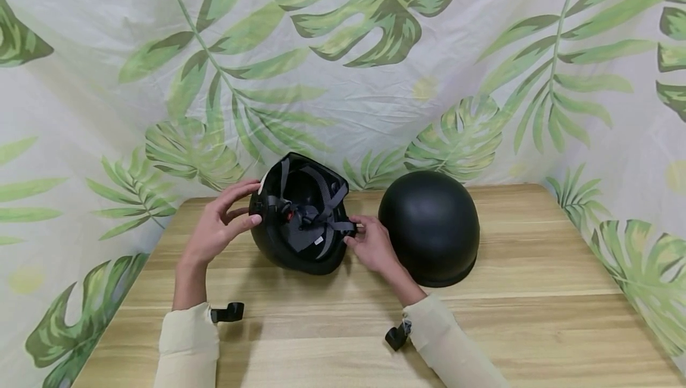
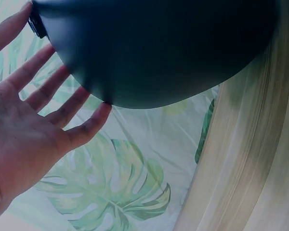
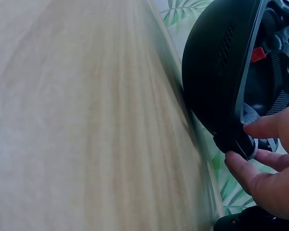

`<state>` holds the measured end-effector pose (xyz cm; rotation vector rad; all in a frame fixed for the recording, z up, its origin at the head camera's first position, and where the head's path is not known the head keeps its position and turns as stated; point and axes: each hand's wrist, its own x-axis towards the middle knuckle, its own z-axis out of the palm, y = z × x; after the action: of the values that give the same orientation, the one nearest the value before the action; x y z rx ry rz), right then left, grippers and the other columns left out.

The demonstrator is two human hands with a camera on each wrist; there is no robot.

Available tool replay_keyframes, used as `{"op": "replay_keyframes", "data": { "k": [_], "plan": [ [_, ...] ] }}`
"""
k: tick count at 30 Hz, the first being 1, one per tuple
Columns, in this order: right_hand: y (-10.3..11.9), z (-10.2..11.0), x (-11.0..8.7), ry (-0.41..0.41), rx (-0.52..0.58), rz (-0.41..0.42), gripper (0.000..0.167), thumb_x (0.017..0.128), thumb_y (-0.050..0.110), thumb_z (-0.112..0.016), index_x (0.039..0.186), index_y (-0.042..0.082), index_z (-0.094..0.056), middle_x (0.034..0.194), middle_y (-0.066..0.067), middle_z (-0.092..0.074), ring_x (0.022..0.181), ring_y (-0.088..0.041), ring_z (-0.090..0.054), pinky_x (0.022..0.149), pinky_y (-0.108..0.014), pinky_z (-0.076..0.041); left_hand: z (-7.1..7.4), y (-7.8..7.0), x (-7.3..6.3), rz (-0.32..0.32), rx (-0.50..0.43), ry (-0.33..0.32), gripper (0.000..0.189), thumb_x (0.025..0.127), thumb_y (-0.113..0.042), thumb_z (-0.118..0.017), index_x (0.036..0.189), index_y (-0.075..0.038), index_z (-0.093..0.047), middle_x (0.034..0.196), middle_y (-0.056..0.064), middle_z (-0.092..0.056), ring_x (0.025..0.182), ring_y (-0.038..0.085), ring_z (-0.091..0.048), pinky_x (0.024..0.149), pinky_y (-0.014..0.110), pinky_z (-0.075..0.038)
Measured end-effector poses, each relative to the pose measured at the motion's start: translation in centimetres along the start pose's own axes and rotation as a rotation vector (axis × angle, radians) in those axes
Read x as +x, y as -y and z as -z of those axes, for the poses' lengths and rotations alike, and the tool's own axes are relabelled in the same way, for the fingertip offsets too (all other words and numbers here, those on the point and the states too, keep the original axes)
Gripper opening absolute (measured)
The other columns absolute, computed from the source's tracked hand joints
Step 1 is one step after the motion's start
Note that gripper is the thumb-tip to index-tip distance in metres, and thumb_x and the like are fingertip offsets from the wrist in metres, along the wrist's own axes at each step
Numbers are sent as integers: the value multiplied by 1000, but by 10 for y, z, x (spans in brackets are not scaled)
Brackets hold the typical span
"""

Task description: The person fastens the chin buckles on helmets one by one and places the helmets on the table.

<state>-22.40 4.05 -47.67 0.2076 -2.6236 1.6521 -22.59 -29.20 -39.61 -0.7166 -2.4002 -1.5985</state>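
A black helmet is tipped so that its inside faces the head camera, with grey straps and dark padding showing. Spread around its left side, my left hand holds the shell, the thumb by the rim and the fingertips against the outer surface. My right hand pinches a small black piece at the right rim, where a strap meets the shell. Inside the helmet shows a red buckle part. To the right, a second black helmet rests dome up, close beside my right hand.
Both helmets are toward the back of a wooden table. A leaf-patterned cloth hangs behind the table's far edge. Small black wrist mounts sit on both sleeves.
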Motion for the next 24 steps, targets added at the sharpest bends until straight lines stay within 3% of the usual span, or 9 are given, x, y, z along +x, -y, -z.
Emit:
{"op": "replay_keyframes", "data": {
  "k": [7, 10, 13, 18, 21, 24],
  "plan": [
    [-6, -4, 1, 42, 15, -26, 48, 98, 5, -77, 144, 0, -65, 145, -23, -58, 125, -33, -72, 97, -37, -63, -2, 3, 0, -49, -38, -12, 53, 98, 10, -68, 149, 5, -58, 163, 18, -48, 149, 11, -46, 109, 20, -50],
    [-6, -5, 1, 41, 12, -37, 48, 97, 5, -76, 144, 0, -65, 145, -23, -58, 125, -32, -72, 96, -37, -63, -4, 4, 2, -43, -32, -8, 54, 97, 10, -70, 150, 4, -58, 163, 15, -48, 150, 11, -45, 111, 18, -49],
    [-7, -6, 1, 30, -6, -29, 48, 96, 5, -77, 143, 0, -65, 143, -23, -59, 123, -31, -73, 95, -37, -62, -5, 5, 3, 14, -1, 8, 59, 99, 3, -72, 156, -2, -54, 165, 14, -45, 154, 20, -43, 110, 16, -48],
    [-9, -7, 0, 50, -24, -10, 49, 95, 4, -78, 142, -2, -65, 142, -24, -59, 120, -30, -75, 92, -37, -62, -4, 5, 2, 138, 30, 58, 65, 105, -11, -70, 164, -15, -44, 172, 15, -37, 155, 44, -40, 100, 13, -52],
    [-10, -10, -1, 79, -18, -15, 49, 95, 4, -79, 141, -2, -65, 142, -24, -59, 120, -31, -75, 93, -37, -63, -4, 5, 2, 161, 38, 51, 66, 105, -13, -71, 164, -15, -44, 171, 14, -38, 153, 43, -43, 96, 13, -53],
    [-10, -11, -3, 95, -17, -16, 49, 95, 4, -80, 141, -3, -65, 141, -24, -61, 121, -32, -75, 97, -39, -62, -4, 5, 1, 142, 39, 38, 63, 104, -12, -71, 162, -11, -47, 169, 17, -41, 149, 29, -49, 98, 13, -53]
  ]
}}
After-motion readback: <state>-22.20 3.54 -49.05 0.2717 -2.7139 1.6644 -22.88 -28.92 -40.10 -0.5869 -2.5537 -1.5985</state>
